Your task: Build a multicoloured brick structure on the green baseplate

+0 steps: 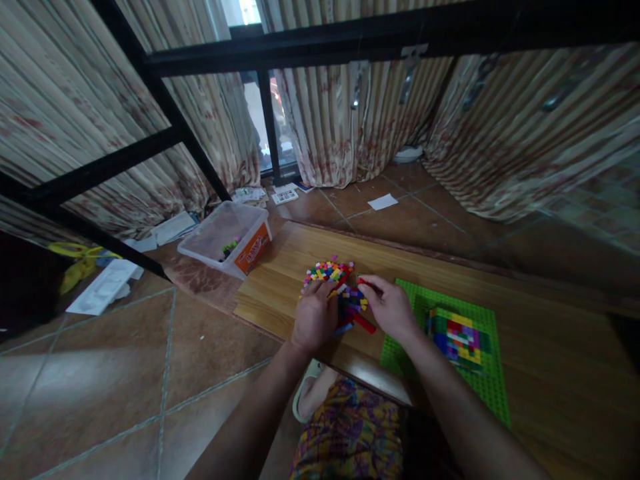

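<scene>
A pile of small coloured bricks (pixel 336 280) lies on a low wooden table (pixel 540 333). My left hand (pixel 313 315) rests knuckles-up on the near left side of the pile, its fingers curled among the bricks. My right hand (pixel 389 307) is just right of the pile and pinches a small red brick (pixel 364 283) between thumb and forefinger. To the right lies a green baseplate (pixel 487 387) with a blocky multicoloured build (pixel 457 337) standing on it. What my left hand holds, if anything, is hidden under the fingers.
A clear plastic tub (pixel 227 241) with an orange label sits on the tiled floor beyond the table's left corner. Papers (pixel 383 201) lie scattered near the curtains (pixel 345 127). A black metal frame (pixel 165 133) crosses the upper view. My patterned clothing (pixel 350 433) is below.
</scene>
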{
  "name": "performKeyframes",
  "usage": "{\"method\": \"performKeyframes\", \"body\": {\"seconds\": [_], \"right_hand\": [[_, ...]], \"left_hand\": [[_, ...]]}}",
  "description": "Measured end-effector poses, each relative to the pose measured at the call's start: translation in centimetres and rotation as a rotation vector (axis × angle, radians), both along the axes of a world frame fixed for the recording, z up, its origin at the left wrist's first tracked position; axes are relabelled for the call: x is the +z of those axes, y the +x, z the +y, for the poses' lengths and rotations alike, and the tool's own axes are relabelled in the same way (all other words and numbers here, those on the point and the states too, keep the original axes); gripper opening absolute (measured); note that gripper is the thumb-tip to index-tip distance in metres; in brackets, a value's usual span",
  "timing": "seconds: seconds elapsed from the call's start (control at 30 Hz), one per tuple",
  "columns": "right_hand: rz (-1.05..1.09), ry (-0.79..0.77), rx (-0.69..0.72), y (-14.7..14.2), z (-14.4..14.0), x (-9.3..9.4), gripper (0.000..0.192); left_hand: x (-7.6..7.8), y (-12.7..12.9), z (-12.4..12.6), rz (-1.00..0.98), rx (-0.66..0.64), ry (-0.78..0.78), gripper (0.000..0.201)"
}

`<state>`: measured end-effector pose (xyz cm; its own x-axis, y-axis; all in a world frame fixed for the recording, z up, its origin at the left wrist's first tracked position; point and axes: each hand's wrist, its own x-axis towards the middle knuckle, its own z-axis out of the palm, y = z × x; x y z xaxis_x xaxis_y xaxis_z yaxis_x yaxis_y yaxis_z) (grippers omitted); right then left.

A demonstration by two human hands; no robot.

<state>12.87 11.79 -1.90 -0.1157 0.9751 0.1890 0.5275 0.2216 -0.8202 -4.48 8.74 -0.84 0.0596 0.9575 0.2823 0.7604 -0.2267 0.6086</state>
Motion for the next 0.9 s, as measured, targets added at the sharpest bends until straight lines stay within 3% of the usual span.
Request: {"method": "performKeyframes", "body": {"seconds": [0.23,0.37,0.47,0.67,0.9], "right_hand": [[-0.161,0.131,0.040,0.0,-2.0,-0.8,0.022],[-0.212,0.175,0.019,-0.4,-3.3,-1.3,0.024],[-0.242,0.199,0.091,-0.5,-4.7,-1.3,0.023],[-0.333,0.218,0.207,-0.4,-6.2,-1.0,0.022],[-0.268,0.208,0.136,-0.3,-6.8,-1.0,0.013]], "left_hand": [[0.0,-1.1,-3.8,-0.160,0.120,-0.077,0.020],[-0.6,-1.2,-6.7,-0.111,0.112,-0.138,0.016],[-1.0,-0.8,-7.9,-0.052,0.095,-0.135,0.016],[-1.6,0.1,-7.9,0.123,0.097,-0.094,0.016],[-1.4,0.4,-7.4,0.176,0.059,-0.133,0.008]]}}
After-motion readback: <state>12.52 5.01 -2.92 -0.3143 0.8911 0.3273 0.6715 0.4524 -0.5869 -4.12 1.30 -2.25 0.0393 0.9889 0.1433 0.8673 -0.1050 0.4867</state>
